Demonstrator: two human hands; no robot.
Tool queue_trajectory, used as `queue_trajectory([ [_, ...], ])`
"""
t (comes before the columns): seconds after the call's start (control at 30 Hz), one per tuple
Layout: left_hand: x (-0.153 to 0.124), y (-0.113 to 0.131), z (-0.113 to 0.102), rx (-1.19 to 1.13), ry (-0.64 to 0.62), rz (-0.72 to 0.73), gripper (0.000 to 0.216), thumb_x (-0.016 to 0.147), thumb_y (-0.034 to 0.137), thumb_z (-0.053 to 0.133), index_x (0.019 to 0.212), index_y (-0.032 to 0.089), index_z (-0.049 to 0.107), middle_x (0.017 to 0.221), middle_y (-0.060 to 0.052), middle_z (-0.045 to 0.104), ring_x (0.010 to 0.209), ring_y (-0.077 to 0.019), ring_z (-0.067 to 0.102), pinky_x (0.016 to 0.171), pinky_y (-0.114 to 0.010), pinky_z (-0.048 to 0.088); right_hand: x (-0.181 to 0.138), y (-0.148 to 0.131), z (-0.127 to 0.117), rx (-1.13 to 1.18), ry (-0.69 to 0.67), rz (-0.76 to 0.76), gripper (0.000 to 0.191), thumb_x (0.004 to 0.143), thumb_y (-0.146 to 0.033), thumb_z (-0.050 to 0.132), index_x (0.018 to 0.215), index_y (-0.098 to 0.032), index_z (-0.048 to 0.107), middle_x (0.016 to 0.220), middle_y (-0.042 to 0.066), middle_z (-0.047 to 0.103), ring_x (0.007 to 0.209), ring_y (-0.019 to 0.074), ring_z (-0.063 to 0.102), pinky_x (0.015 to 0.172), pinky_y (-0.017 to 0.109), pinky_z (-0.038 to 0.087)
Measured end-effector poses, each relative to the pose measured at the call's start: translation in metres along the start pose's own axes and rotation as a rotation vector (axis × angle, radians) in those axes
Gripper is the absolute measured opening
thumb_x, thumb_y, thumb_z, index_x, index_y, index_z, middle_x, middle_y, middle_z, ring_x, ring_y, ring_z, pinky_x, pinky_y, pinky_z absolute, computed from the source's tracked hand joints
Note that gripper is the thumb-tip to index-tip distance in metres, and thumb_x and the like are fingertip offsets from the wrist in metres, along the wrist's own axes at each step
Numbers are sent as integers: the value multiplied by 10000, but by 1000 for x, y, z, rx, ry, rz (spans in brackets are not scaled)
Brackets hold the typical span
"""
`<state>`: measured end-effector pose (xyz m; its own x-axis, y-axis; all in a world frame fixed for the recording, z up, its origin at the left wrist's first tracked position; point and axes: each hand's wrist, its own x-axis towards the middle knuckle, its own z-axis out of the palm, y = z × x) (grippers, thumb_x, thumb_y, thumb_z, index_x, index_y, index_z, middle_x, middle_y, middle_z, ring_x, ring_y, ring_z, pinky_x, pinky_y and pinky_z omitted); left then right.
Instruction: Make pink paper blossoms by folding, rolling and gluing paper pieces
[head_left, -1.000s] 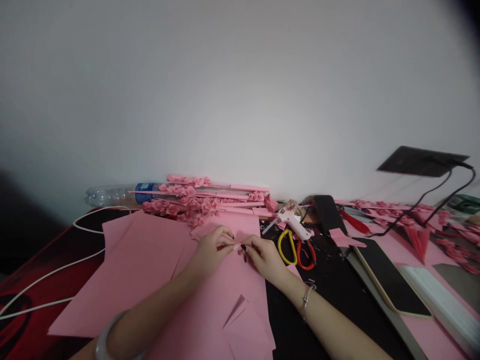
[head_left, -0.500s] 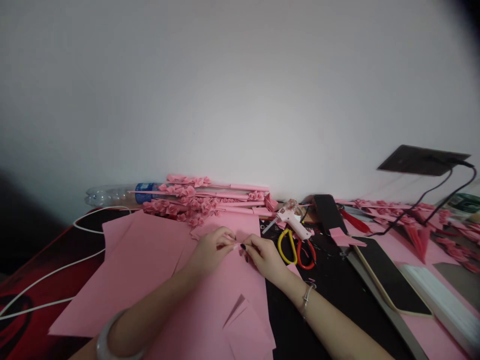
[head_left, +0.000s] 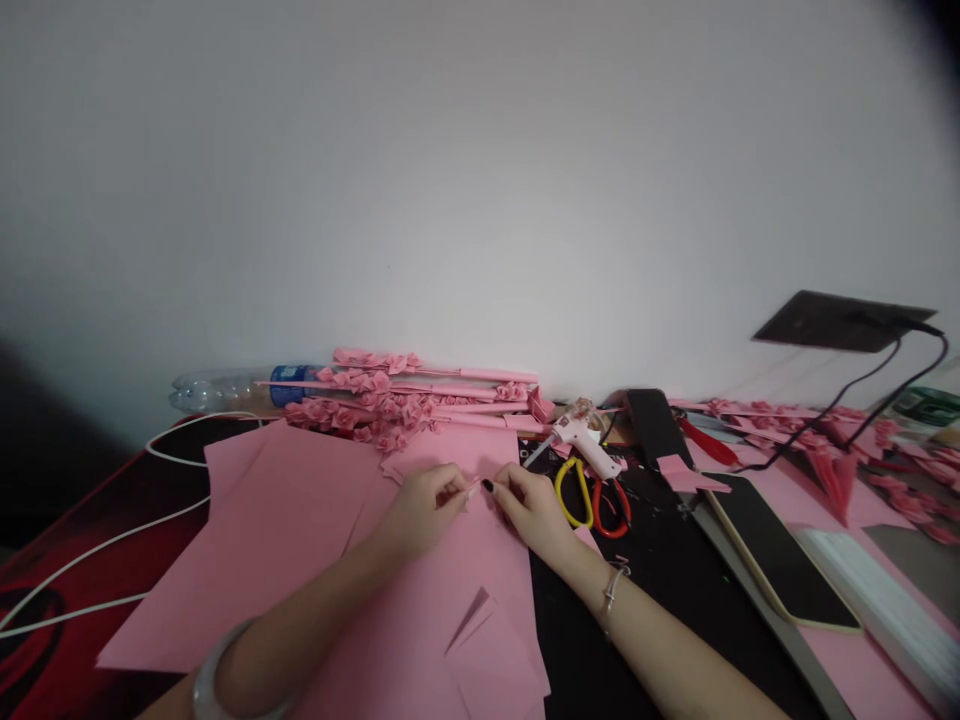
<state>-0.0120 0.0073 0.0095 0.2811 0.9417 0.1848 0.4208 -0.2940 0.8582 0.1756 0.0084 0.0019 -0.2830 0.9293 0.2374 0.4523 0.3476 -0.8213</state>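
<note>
My left hand (head_left: pixel 426 508) and my right hand (head_left: pixel 531 505) meet over the large pink paper sheets (head_left: pixel 420 620). Between the fingertips is a small piece of pink paper (head_left: pixel 473 488), mostly covered by the fingers. Thumb and forefinger of my left hand pinch it on one side. On the other side my right thumb and forefinger are closed at its edge. Pink squares of paper (head_left: pixel 499 655) lie loose on the sheets, nearer to me. Right of my right hand are scissors (head_left: pixel 576 495) with one yellow and one red handle.
A white glue gun (head_left: pixel 586 445) rests behind the scissors. Pink paper flowers on stems (head_left: pixel 405 410) lie along the wall beside a clear plastic bottle (head_left: pixel 225 388). A phone (head_left: pixel 784 555) and a white box (head_left: pixel 885 610) are at the right. A white cable (head_left: pixel 90 555) loops at the left.
The left fingers have curled more and shifted slightly at the small paper. The right hand stays nearly in place, its fingers tucked in a little.
</note>
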Motion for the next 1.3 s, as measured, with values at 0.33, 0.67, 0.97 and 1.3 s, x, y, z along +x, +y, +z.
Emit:
queue_trajectory([
  [0.33, -5, -5, 9, -45, -128, 78, 70, 777, 141, 515, 768, 206, 491, 704, 38, 548, 606, -118, 513, 573, -234, 397, -2, -6, -3, -67, -222, -142, 213, 889, -117, 415, 695, -204, 433, 649, -39, 441, 605, 117, 422, 594, 221, 329],
  [0.67, -5, -2, 3, -54, -225, 73, 67, 804, 175, 530, 803, 217, 479, 771, 38, 520, 696, -144, 495, 638, -257, 397, -1, -6, -4, -46, -241, -139, 189, 864, -93, 412, 713, -205, 434, 659, -39, 448, 609, 119, 425, 595, 219, 336],
  [0.97, -2, -2, 5, -185, -258, -61, 81, 759, 162, 543, 773, 213, 481, 701, 51, 503, 645, -136, 488, 605, -254, 390, -1, -8, -3, -67, -253, -130, 187, 858, -86, 410, 722, -203, 463, 680, -27, 488, 629, 125, 454, 602, 221, 356],
  [1.3, -1, -6, 6, -220, -220, -83, 101, 714, 147, 591, 754, 203, 517, 726, 34, 577, 691, -146, 533, 649, -263, 430, -2, -5, -3, -90, -267, -151, 198, 857, -94, 409, 696, -205, 440, 666, -32, 469, 621, 123, 442, 589, 217, 347],
])
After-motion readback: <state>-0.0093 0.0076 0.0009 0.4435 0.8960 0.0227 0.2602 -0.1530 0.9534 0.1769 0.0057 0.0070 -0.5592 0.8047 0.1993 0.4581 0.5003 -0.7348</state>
